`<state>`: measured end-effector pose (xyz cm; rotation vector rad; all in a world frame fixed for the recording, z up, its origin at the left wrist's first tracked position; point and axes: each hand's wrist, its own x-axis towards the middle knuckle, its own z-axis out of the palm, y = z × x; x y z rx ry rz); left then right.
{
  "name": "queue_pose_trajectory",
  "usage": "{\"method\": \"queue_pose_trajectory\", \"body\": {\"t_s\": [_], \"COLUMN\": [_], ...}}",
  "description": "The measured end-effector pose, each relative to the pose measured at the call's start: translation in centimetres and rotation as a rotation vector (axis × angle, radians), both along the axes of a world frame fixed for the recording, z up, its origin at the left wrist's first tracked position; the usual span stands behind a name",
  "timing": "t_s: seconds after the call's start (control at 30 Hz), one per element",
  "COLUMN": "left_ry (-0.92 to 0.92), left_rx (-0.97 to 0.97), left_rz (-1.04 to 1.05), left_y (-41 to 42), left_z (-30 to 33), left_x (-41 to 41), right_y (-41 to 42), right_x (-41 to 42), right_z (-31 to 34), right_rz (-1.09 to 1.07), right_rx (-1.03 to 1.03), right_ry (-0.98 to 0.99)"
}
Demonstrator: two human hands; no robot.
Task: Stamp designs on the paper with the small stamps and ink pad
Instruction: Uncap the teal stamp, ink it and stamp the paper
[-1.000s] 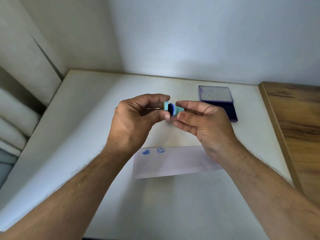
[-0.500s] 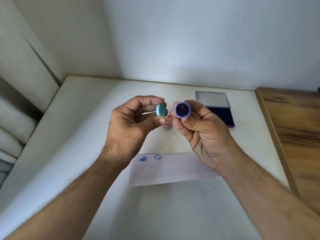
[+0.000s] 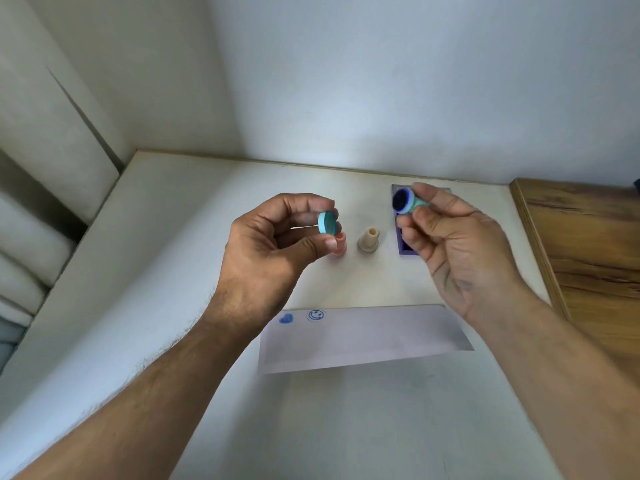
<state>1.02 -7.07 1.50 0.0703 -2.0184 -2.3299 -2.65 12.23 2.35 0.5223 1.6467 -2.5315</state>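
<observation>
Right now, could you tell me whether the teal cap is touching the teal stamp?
Apart. The head view shows the cap pinched in the left hand and the stamp in the right hand, with bare table between them.

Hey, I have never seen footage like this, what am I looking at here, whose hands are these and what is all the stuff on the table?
No machine here: a person wears one camera on the head, looking down at their own two hands. The left hand pinches a teal cap. The right hand grips a teal stamp, its inked face towards the camera. On the white table lie a paper strip bearing a blue heart and a smiley, a beige stamp, an orange stamp partly hidden, and an ink pad.
</observation>
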Motion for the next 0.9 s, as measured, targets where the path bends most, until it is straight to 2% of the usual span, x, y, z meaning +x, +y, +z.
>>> {"method": "queue_pose_trajectory", "body": {"t_s": [0.1, 0.2, 0.27, 0.37, 0.5, 0.7, 0.9], "left_ry": [-0.02, -0.032, -0.044, -0.048, -0.06, -0.061, -0.065], "left_rx": [-0.02, -0.039, -0.052, -0.082, -0.106, -0.113, -0.136], "left_rz": [-0.003, -0.029, -0.044, -0.066, -0.064, -0.056, -0.074], "left_y": [0.3, 0.9, 1.3, 1.7, 1.7, 1.4, 1.2], "left_z": [-0.1, -0.3, -0.4, -0.4, -0.6, -0.7, -0.9], "left_x": [0.1, 0.1, 0.1, 0.3, 0.2, 0.3, 0.3], "right_y": [1.7, 3.0, 3.3, 3.2, 3.1, 3.3, 3.4], "right_x": [-0.6, -0.8, -0.6, -0.2, -0.2, -0.6, -1.2], "right_z": [-0.6, -1.4, -1.8, -2.2, -2.2, -2.5, -2.6], "right_rz": [-0.065, -0.063, -0.033, 0.037, 0.074, 0.153, 0.205], "right_rx": [0.288, 0.795, 1.056, 1.277, 1.386, 1.424, 1.346], "right_ry": [0.023, 0.072, 0.129, 0.228, 0.203, 0.215, 0.139]}}
